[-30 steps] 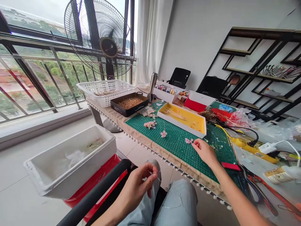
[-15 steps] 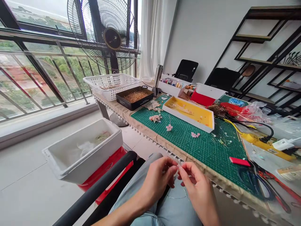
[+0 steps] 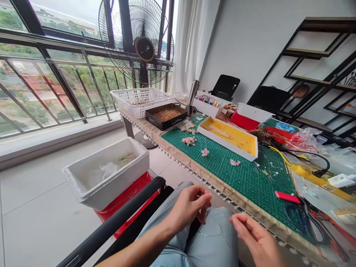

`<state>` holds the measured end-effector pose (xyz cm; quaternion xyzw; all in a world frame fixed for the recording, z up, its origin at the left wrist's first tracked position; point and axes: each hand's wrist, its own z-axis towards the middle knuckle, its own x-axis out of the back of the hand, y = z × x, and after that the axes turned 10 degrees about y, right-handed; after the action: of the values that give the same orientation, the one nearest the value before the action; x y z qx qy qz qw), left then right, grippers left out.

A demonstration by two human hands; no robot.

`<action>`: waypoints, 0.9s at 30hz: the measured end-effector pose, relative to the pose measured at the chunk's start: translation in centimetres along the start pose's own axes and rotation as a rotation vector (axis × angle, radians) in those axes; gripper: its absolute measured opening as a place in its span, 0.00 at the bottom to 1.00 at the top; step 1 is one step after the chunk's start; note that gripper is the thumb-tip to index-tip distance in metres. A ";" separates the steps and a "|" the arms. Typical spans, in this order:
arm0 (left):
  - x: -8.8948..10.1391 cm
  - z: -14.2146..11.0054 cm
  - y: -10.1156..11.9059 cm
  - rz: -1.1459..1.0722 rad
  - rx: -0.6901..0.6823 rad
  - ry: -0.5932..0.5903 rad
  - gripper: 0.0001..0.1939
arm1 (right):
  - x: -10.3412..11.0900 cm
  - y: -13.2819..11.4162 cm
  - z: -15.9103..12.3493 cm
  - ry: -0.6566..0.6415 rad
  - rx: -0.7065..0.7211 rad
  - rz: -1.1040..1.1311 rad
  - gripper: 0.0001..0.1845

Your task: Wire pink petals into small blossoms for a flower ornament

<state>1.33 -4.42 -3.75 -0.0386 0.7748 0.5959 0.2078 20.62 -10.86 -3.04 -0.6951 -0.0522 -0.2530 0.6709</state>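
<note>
Above my lap, my left hand (image 3: 191,204) is closed in a pinch, thumb against the fingers; what sits between the tips is too small to make out. A thin pale wire (image 3: 210,234) curves over the jeans just below it; I cannot tell whether it hangs from the fingers. My right hand (image 3: 254,235) is apart from the left, lower and to the right, thumb and index finger pressed together. Anything in that pinch is hidden or too fine to see. A pink flower (image 3: 205,152) and pink petals (image 3: 235,162) lie on the green cutting mat (image 3: 219,174).
A yellow-lined tray (image 3: 244,142), a black box of brown strands (image 3: 167,122) and a white basket (image 3: 141,108) stand on the table. Pliers (image 3: 322,226) and a yellow power strip (image 3: 308,172) lie right. A white foam bin (image 3: 108,200) and black armrest (image 3: 116,218) are left.
My hands, fingertips together before, have come apart: the right hand has moved right and down, while the left stays nearly in place. The camera view has shifted slightly.
</note>
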 end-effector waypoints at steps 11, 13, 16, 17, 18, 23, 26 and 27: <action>-0.8 0.1 -1.1 -0.103 0.011 0.070 0.23 | 1.0 0.5 0.7 0.374 -0.373 0.773 0.18; -0.9 0.0 -1.1 -0.088 -0.026 0.087 0.22 | 0.2 -0.7 0.6 0.424 -0.387 0.980 0.19; -0.9 -0.2 -1.0 -0.068 -0.079 0.125 0.21 | -1.8 -2.0 -0.2 0.227 -0.355 1.120 0.17; -0.9 -0.2 -1.0 -0.066 -0.097 0.138 0.20 | -2.6 -2.2 -0.6 0.111 -0.334 1.076 0.16; -0.9 -0.3 -1.0 -0.064 -0.113 0.149 0.19 | -3.4 -2.4 -1.0 0.017 -0.321 0.994 0.15; -0.9 -0.7 -1.0 0.038 -0.185 0.182 0.15 | -6.2 -2.6 -1.6 -0.020 -0.266 0.596 0.19; -1.0 -1.0 -1.0 0.114 -0.218 0.195 0.13 | -6.5 -2.7 -1.3 -0.019 -0.300 0.563 0.21; -1.0 -1.1 -1.1 0.127 -0.223 0.196 0.13 | -6.5 -2.7 -1.1 -0.020 -0.317 0.565 0.21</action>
<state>2.31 -5.94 -4.12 -0.0703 0.7214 0.6834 0.0873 13.58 -9.96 -3.31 -0.7803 0.1763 -0.0549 0.5975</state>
